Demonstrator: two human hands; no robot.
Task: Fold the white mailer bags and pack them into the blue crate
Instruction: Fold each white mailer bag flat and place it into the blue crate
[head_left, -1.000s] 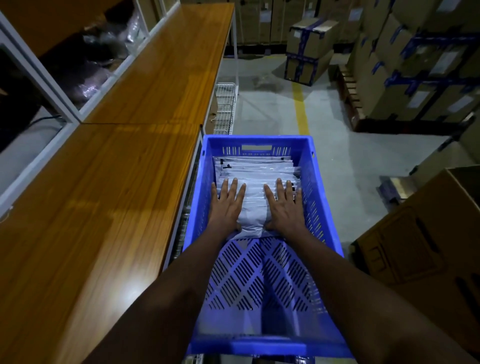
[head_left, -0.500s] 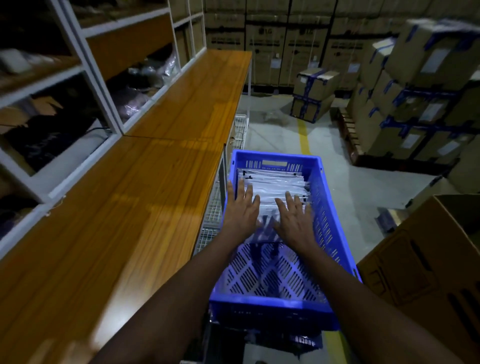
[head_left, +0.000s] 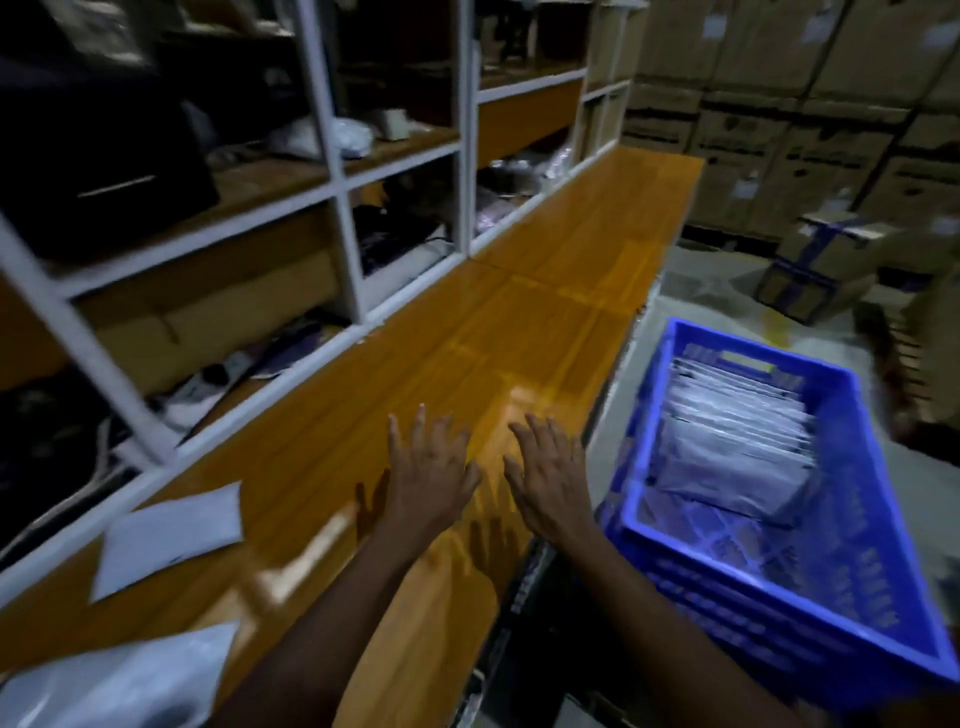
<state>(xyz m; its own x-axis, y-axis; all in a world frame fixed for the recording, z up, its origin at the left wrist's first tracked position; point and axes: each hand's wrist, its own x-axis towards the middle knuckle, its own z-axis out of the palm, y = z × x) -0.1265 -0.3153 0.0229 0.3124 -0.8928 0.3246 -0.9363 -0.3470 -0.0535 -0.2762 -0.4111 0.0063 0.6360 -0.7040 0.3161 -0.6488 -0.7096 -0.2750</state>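
Head view: left hand, right hand splayed, empty, over wooden bench near its right edge. Blue crate stood just beside edge; folded mailer bags filed at far end. Flat mailer bags lay left; white shelving behind.

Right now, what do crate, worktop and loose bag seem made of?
Blue crate: moulded plastic, slotted walls. Worktop: wood or laminate, glossy; grain lines, glare. White mailer bag: probably thin plastic film, matte, flat; blur leaves it open.
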